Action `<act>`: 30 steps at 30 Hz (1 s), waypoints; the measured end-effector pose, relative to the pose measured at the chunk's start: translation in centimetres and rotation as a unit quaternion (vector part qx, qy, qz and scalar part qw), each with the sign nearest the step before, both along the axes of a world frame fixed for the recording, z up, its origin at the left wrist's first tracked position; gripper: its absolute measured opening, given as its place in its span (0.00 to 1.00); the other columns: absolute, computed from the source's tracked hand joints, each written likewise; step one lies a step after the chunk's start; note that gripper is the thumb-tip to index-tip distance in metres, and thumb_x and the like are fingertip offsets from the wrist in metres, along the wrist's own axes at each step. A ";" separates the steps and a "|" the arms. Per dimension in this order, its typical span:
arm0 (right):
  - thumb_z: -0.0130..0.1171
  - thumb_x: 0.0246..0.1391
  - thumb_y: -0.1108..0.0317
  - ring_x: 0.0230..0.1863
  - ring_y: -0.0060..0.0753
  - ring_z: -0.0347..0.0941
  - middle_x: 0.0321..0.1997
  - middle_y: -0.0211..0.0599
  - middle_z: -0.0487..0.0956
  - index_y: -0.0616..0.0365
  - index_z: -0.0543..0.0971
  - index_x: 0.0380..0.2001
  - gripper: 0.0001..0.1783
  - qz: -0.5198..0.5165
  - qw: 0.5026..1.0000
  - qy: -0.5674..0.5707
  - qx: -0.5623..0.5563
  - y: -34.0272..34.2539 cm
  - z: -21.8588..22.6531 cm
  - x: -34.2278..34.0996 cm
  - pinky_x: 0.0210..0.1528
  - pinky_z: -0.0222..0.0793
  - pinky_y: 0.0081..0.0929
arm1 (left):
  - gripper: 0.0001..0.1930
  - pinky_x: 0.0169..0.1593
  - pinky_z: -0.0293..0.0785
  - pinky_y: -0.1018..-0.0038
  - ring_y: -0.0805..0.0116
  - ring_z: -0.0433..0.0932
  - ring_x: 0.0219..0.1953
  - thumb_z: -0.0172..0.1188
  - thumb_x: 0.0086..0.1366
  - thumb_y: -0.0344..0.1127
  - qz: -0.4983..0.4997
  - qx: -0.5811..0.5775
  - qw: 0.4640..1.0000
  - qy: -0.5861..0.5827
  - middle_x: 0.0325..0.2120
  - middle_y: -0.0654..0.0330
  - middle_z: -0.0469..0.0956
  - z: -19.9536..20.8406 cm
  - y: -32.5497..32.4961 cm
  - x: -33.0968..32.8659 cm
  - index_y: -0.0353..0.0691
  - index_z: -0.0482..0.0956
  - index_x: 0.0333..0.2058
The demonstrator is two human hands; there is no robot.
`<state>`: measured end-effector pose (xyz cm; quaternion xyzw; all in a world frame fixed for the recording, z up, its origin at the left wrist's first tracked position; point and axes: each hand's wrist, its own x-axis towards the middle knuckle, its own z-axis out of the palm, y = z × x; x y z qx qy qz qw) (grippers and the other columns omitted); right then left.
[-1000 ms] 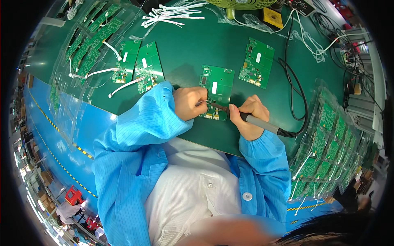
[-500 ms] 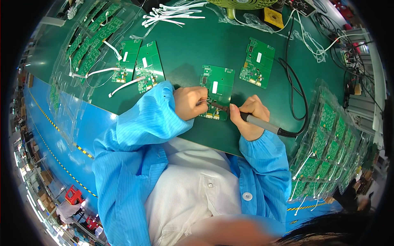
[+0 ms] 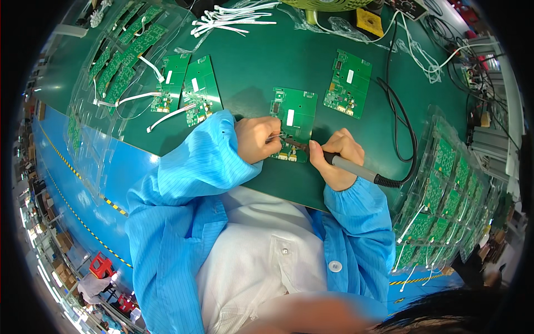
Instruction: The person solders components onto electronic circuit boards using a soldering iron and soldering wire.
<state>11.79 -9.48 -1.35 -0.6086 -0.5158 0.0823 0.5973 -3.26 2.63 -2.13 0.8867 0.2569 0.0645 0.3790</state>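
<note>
Our right hand [image 3: 335, 158] grips soldering iron [image 3: 356, 170], left hand [image 3: 256, 139] pinches thin wire [image 3: 274, 135] on circuit board [image 3: 293, 119]; spare boards [image 3: 189, 89] nearby, joint hidden.

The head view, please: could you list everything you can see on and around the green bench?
Circuit board being worked on: one, green, bench centre, between the hands.
Spare circuit boards: two with white leads at left; one at right.
Soldering iron: one, grey handle, black cable, tip at the centre board's lower edge.
White cable bundle: one pile, top centre.
Clear trays of green boards: one stack at left, one at right.
Green bench mat: one, under everything.
Left hand: pinching a thin wire at the board.
Right hand: gripping the soldering iron.
Blue coat sleeves: two.
</note>
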 end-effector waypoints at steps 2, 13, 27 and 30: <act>0.64 0.26 0.81 0.12 0.23 0.53 0.11 0.26 0.66 0.55 0.66 0.12 0.15 0.002 1.000 -0.012 0.004 0.0 0.0 0.1 0.19 0.53 0.17 | 0.03 0.20 0.60 0.71 0.62 0.64 0.14 0.54 0.43 0.28 0.001 0.001 1.000 0.000 0.15 0.61 0.69 -0.1 0.0 0.0 0.38 0.69 0.19; 0.61 0.29 0.82 0.13 0.24 0.53 0.11 0.27 0.66 0.55 0.65 0.14 0.15 -0.023 0.997 0.061 0.039 -0.4 0.4 1.1 0.20 0.54 0.18 | 0.03 0.20 0.61 0.72 0.63 0.64 0.14 0.54 0.43 0.27 -0.001 0.002 1.000 0.009 0.15 0.62 0.69 0.3 -0.1 0.0 0.39 0.69 0.19; 0.61 0.29 0.82 0.14 0.24 0.54 0.11 0.27 0.65 0.54 0.64 0.13 0.15 -0.027 0.998 0.057 0.012 -0.3 0.0 1.1 0.19 0.54 0.18 | 0.02 0.20 0.63 0.80 0.74 0.68 0.15 0.55 0.53 0.24 0.005 -0.245 0.969 -0.019 0.15 0.62 0.72 0.9 1.3 -1.3 0.34 0.73 0.23; 0.62 0.29 0.82 0.14 0.24 0.54 0.11 0.27 0.65 0.54 0.64 0.13 0.15 -0.024 0.998 0.057 0.010 -0.3 0.0 1.0 0.19 0.54 0.19 | 0.02 0.21 0.63 0.78 0.74 0.68 0.15 0.55 0.54 0.25 0.027 -0.299 0.953 -0.033 0.15 0.62 0.72 0.4 1.4 -1.6 0.35 0.74 0.23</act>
